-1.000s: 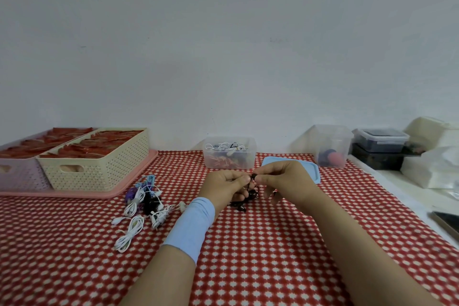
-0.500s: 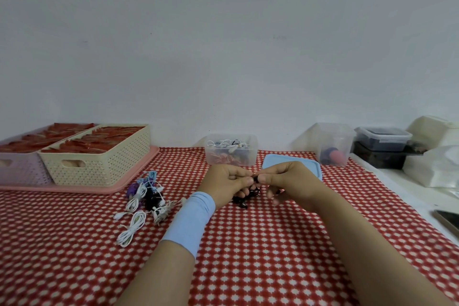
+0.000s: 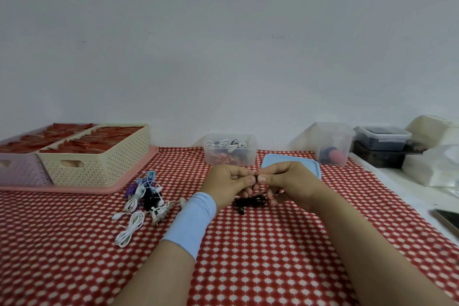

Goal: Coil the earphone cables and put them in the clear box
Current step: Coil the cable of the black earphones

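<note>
- Head view: both hands meet over the red-and-white patterned tablecloth point(image 3: 273, 256), near the middle of the table
- The left hand point(image 3: 232, 185) and the right hand point(image 3: 285, 181) each pinch one end of the black earphone cable point(image 3: 250, 201) between thumb and forefinger, the fingertips almost touching
- The rest of the black cable hangs down from the pinch and lies bunched on the cloth just below the hands, with a plug or bud end trailing to the near left
- A light blue wristband point(image 3: 191, 221) covers the left wrist
- The clear box point(image 3: 229, 149) stands open at the far edge of the table by the wall, just beyond the hands, with white and dark cables inside
- Its blue lid point(image 3: 273, 158) lies flat to the right of the box, partly hidden behind the right hand
- A pile of earphones point(image 3: 144, 196) in white, black, purple and blue lies to the left of the hands, and a white coiled cable point(image 3: 130, 230) lies on its near side
- Far left, a cream basket point(image 3: 99, 156) sits on a pink tray point(image 3: 99, 190)
- Far right stands a second clear container point(image 3: 334, 144)
</note>
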`<state>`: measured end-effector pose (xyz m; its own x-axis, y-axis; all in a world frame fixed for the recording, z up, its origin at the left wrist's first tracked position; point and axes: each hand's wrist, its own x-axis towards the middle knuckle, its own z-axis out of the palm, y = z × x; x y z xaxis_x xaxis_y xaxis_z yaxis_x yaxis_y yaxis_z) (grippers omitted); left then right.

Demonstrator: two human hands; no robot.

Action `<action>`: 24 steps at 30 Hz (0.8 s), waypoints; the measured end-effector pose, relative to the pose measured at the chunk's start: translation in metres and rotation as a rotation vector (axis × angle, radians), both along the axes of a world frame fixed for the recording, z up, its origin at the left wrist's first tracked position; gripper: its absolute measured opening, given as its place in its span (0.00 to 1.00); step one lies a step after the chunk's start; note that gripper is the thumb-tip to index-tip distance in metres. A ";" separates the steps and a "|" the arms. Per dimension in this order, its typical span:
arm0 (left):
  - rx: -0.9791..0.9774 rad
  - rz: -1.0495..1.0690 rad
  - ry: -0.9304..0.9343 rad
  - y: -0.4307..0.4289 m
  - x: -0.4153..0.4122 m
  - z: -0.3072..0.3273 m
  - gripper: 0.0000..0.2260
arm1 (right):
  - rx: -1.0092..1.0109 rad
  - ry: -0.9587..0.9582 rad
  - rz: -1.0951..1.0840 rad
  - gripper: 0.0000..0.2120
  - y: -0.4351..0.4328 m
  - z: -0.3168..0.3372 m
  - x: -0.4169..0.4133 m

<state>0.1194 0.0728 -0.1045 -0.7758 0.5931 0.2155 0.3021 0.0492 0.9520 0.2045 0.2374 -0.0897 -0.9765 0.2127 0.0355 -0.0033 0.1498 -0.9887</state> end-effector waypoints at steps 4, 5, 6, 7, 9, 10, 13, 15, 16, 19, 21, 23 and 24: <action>0.076 0.066 -0.091 0.001 -0.001 -0.002 0.05 | 0.051 0.114 -0.089 0.04 -0.008 -0.002 -0.005; 0.096 0.069 -0.127 0.001 -0.001 -0.002 0.05 | 0.062 0.144 -0.101 0.05 -0.009 -0.002 -0.007; 0.105 0.065 -0.156 0.001 -0.001 -0.002 0.05 | 0.074 0.165 -0.107 0.05 -0.010 -0.002 -0.008; 0.105 0.055 -0.178 0.001 -0.001 -0.002 0.05 | 0.089 0.179 -0.109 0.06 -0.010 -0.002 -0.008; 0.105 0.037 -0.213 -0.001 -0.001 -0.002 0.06 | 0.124 0.191 -0.110 0.06 -0.009 -0.001 -0.006; 0.111 0.031 -0.228 -0.001 -0.001 -0.002 0.06 | 0.139 0.194 -0.108 0.06 -0.008 -0.001 -0.005; 0.135 -0.002 -0.228 -0.002 0.001 0.000 0.05 | 0.128 0.187 -0.072 0.07 -0.006 0.002 -0.002; 0.121 -0.022 -0.180 -0.004 0.001 0.001 0.04 | 0.083 0.150 -0.029 0.07 -0.005 0.003 0.001; 0.098 -0.027 -0.147 -0.005 0.001 0.002 0.04 | 0.078 0.123 -0.008 0.07 -0.004 0.004 0.002; 0.038 -0.038 -0.084 -0.008 0.000 0.003 0.04 | 0.067 0.064 0.037 0.07 -0.002 0.004 0.004; 0.024 -0.043 -0.067 -0.009 -0.001 0.005 0.04 | 0.051 0.053 0.050 0.07 -0.002 0.004 0.003; -0.011 -0.043 -0.037 -0.010 -0.002 0.006 0.04 | 0.051 0.033 0.056 0.07 -0.003 0.004 0.003; -0.025 -0.044 -0.025 -0.010 -0.002 0.006 0.05 | 0.045 0.021 0.057 0.07 -0.003 0.004 0.003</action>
